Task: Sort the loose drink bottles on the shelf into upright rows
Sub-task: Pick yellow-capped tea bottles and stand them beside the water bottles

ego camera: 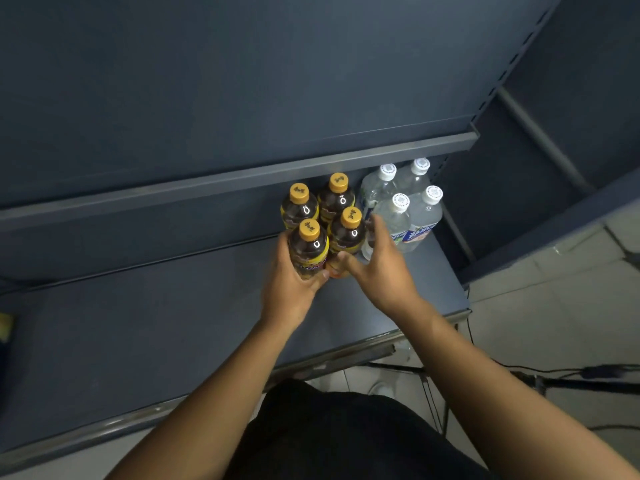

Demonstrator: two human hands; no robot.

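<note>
Several dark drink bottles with orange caps [346, 233] stand upright in two rows at the right end of the dark shelf [156, 323]. Right beside them stand several clear bottles with white caps [420, 216], also upright in rows. My left hand [292, 282] grips the front left dark bottle [309, 245] around its lower body. My right hand [381, 268] has straight, spread fingers; its thumb touches the base of the front right dark bottle and its fingers reach up between the dark and clear bottles.
A higher shelf's edge [242, 174] overhangs the back of the bottles. The shelf's metal front rail [311, 365] runs across near my arms. A yellow object [5, 325] shows at the far left edge. Tiled floor with cables [554, 370] lies to the right.
</note>
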